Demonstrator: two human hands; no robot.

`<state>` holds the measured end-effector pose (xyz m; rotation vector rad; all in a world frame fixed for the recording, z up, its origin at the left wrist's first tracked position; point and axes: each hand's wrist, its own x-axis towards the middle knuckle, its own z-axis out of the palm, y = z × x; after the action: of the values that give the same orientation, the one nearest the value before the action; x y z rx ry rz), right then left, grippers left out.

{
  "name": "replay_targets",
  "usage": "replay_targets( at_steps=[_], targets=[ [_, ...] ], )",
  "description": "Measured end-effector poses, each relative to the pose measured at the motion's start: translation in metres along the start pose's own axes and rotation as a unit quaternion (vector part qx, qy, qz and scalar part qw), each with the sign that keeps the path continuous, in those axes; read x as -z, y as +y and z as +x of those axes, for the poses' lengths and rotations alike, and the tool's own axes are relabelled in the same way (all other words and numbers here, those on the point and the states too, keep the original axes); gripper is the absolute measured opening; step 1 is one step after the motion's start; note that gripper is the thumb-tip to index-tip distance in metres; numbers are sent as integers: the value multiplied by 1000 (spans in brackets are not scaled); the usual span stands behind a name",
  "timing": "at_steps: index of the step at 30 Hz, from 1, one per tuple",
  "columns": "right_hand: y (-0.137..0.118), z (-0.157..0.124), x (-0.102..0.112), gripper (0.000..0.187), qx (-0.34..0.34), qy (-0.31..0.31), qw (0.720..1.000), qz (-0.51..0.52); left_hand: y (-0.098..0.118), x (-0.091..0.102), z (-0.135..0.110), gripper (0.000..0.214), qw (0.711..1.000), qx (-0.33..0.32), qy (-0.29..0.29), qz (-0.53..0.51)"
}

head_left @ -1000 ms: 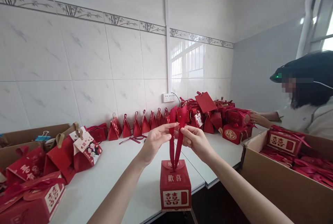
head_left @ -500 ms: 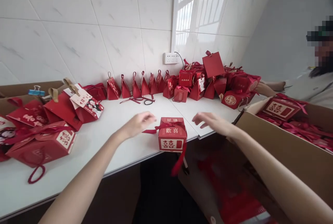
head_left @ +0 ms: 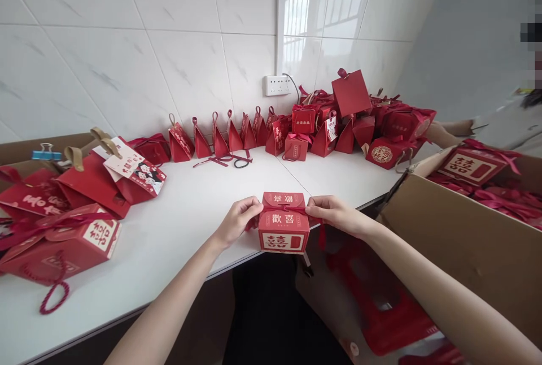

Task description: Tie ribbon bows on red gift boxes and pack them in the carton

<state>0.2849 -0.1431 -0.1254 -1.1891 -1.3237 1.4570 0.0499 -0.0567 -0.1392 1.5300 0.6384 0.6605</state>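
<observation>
A red gift box (head_left: pixel 283 229) with white characters sits at the front edge of the white table (head_left: pixel 203 212). Across its top runs a dark red ribbon (head_left: pixel 284 207), whose tail hangs down at the box's right side. My left hand (head_left: pixel 240 219) is closed at the box's left side, with thumb and fingers pinching the ribbon. On the opposite side my right hand (head_left: pixel 334 216) pinches the ribbon's other part. The fingertips of both hands are close against the box, partly hiding the ribbon ends.
Red boxes (head_left: pixel 101 181) crowd the left, beside a cardboard carton. Small triangular boxes (head_left: pixel 220 142) line the wall, and a pile of red boxes (head_left: pixel 355 116) stands back right. A carton (head_left: pixel 457 229) of ribboned boxes is at right. Another person's arm (head_left: pixel 455 129) reaches in behind it.
Both hands have moved inward to the box's sides and closed on the ribbon; before, they hovered apart from it. The ribbon tail at the front has shifted to the right.
</observation>
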Motion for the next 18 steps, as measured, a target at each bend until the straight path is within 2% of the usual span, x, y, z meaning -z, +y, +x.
replay_targets(
  at_steps=[3, 7, 10, 12, 14, 16, 18],
  targets=[
    [-4, 0, 4, 41, -12, -25, 999, -24, -6, -3, -1, 36, 999, -20, 14, -27],
    [-13, 0, 8, 43, -17, -14, 990, -136, -7, -8, -3, 36, 999, -37, 33, -23],
    [-20, -2, 10, 40, -23, -19, 983, -181, -3, -14, -7, 34, 996, -48, 78, 15],
    [-28, -6, 11, 37, -43, -34, 973, -224, 0, -20, -11, 34, 991, -54, 111, 47],
    [-38, -11, 14, 35, -60, -43, 951, -299, 3, -24, -15, 35, 986, -57, 135, 76],
    [-49, -15, 14, 34, -51, -47, 932, -356, 6, -28, -18, 34, 983, -54, 150, 95],
    [-57, -16, 10, 34, -11, -50, 939, -340, 8, -28, -19, 34, 982, -42, 157, 96]
  ],
)
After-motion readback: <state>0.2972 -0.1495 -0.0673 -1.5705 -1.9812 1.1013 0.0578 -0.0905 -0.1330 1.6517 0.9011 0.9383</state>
